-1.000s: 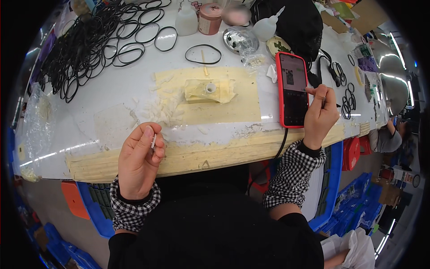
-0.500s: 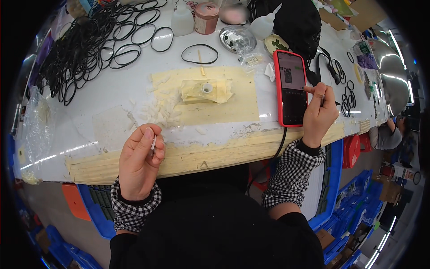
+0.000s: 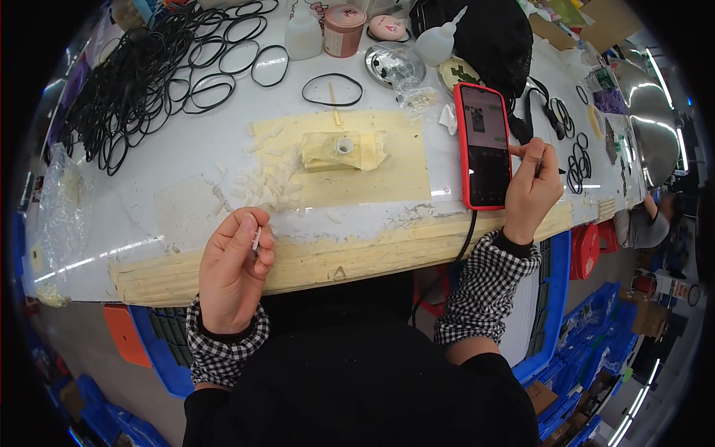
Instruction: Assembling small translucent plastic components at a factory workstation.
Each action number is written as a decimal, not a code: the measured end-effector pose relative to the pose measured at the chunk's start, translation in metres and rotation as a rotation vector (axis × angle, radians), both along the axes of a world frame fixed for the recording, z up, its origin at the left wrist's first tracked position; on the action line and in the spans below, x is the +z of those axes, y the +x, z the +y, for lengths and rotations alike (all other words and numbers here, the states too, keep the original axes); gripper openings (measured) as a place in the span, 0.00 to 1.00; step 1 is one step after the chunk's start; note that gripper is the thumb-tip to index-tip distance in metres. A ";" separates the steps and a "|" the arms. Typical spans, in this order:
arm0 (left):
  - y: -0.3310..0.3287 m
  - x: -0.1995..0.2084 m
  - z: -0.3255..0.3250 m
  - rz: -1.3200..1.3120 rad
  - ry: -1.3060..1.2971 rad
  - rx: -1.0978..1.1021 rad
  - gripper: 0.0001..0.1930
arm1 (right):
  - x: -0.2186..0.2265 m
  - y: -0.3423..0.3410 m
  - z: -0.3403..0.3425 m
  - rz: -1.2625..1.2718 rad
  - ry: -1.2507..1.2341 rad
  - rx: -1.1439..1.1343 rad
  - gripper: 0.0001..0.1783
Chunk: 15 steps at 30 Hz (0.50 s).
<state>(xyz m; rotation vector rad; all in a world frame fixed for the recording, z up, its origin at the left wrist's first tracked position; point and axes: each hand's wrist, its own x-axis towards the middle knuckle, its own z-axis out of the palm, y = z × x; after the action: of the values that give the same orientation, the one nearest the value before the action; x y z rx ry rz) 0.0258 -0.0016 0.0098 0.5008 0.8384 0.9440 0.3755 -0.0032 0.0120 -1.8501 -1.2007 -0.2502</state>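
Observation:
Near the table's front edge, my left hand is closed, a thin white strip pinched between thumb and fingers. My right hand is at the right edge of a phone in a red case, its screen lit. One finger points at the phone's side, and the others curl around a small slim thing I cannot make out. Between the hands sits a yellow-taped block with a white ring-shaped opening on top. It rests on a yellow sheet, with a pile of small whitish pieces to its left.
Many black rubber loops cover the back left. Behind the block are one loose loop, a white bottle, a pink jar and a clear dish. A cable hangs from the phone over the taped table edge.
The pictures on the phone's screen have shifted. My right finger has drawn back slightly from the screen to the phone's edge. My left hand has hardly moved and keeps its pinch on the white strip.

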 end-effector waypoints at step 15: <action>-0.003 -0.002 0.000 -0.009 0.004 0.006 0.12 | 0.004 -0.003 -0.001 -0.179 -0.156 0.005 0.23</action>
<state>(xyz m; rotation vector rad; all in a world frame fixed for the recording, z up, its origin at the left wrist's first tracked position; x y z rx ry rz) 0.0232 -0.0020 0.0077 0.4976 0.8305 0.9535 0.3723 -0.0045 0.0161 -1.9922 -1.3801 -0.3340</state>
